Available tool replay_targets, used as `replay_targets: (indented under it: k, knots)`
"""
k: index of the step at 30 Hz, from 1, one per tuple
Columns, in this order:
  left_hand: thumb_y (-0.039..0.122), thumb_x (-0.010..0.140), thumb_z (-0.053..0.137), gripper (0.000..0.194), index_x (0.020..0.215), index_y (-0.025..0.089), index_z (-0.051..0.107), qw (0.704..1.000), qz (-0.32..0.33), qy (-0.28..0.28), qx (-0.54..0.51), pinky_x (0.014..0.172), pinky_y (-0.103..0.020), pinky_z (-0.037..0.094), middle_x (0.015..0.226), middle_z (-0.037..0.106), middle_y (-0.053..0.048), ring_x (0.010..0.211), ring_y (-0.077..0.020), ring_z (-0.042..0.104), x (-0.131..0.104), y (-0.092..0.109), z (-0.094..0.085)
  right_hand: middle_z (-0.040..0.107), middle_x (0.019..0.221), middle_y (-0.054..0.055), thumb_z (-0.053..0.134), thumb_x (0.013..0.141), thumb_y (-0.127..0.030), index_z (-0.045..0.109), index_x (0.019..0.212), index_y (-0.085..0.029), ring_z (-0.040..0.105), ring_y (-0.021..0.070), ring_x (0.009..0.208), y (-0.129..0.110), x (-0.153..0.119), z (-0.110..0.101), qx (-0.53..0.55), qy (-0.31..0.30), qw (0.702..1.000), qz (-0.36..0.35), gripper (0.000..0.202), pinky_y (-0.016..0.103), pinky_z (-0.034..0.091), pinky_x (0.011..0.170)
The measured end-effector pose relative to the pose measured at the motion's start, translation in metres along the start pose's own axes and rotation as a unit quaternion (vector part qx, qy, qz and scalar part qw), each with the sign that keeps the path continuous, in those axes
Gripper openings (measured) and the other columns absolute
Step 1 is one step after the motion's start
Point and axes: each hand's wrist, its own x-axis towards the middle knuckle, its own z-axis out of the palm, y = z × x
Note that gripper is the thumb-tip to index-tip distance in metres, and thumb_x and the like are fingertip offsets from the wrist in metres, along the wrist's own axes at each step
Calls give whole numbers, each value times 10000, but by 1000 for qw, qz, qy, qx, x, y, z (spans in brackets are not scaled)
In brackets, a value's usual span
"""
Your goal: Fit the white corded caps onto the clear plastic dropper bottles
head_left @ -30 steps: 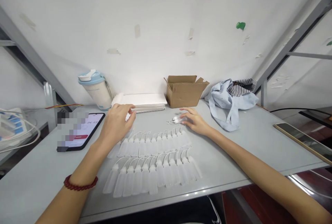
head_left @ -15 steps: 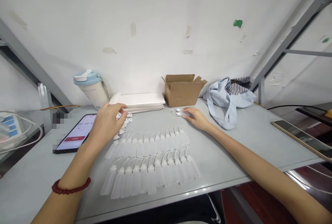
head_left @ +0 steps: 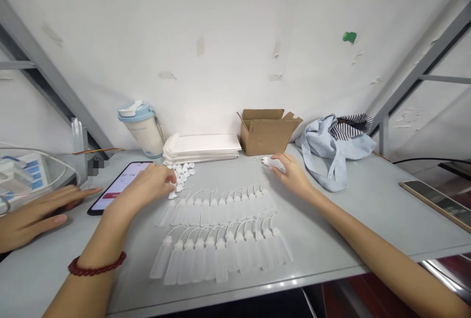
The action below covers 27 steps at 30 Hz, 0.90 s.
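Two rows of translucent bottles [head_left: 221,254] with thin white tubes lie on the grey table [head_left: 320,239]. My left hand [head_left: 150,185], with a red beaded bracelet at the wrist, is at a pile of small white caps [head_left: 182,173]; its fingers are curled together, and what they hold, if anything, is hidden. Beyond the rows on the right, my right hand [head_left: 290,173] has its thumb and fingers closed on a small white-topped bottle [head_left: 275,163], partly covered by the fingers.
Another person's hand [head_left: 47,212] points toward the phone [head_left: 110,195] at left. Along the wall stand a tumbler [head_left: 142,129], white envelopes [head_left: 206,144], a cardboard box [head_left: 267,136] and a blue cloth bag [head_left: 331,146]. A second phone [head_left: 434,202] lies at right.
My left hand has lowered onto the caps and its fingers have curled in. Another person's hand has come in from the left. The whole view has shifted slightly.
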Motion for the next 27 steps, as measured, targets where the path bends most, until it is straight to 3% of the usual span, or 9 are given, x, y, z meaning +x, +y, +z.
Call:
replay_targets:
  k: [3,6,9,13,19,27]
  knots:
    - [244,627,575,138,693,235,696,1000,-6,-2,19,625,-326,412,765,708,-75,846,-312,615,0,10,4,639,1032,149,490,850,-258,569,969,-162,576,285,1005,-19,-3,-11,10,-27,1000,-1,172,416,436,880]
    - [215,639,553,138,698,222,678,999,-5,-7,34,626,-325,393,786,701,-82,876,-312,602,0,17,8,648,760,77,477,827,-223,567,767,-171,597,203,705,-34,-7,-23,18,-109,994,4,120,309,448,654]
    - [186,638,515,134,652,202,648,999,-12,-12,48,617,-337,375,764,687,-108,870,-326,593,0,19,10,549,521,-9,510,770,-191,489,579,-182,476,122,485,-46,-11,-33,28,-209,977,8,192,239,339,492]
    - [188,620,504,124,614,196,627,998,-19,-23,56,597,-337,364,722,673,-117,842,-333,594,1,15,13,460,427,-47,491,751,-162,371,494,-184,353,75,428,-55,-14,-40,48,-287,957,16,284,216,263,451]
    - [229,644,489,124,655,200,610,998,-16,-4,58,604,-338,371,733,680,-108,820,-328,591,3,10,9,486,438,-39,489,762,-193,346,486,-184,302,60,410,-53,-14,-41,65,-330,941,35,311,215,241,436]
    - [242,662,489,119,636,212,602,998,-2,37,41,621,-329,388,713,683,-79,776,-300,604,2,10,9,513,443,-27,506,812,-293,381,511,-184,369,67,398,-54,-14,-40,68,-348,934,50,344,216,274,437]
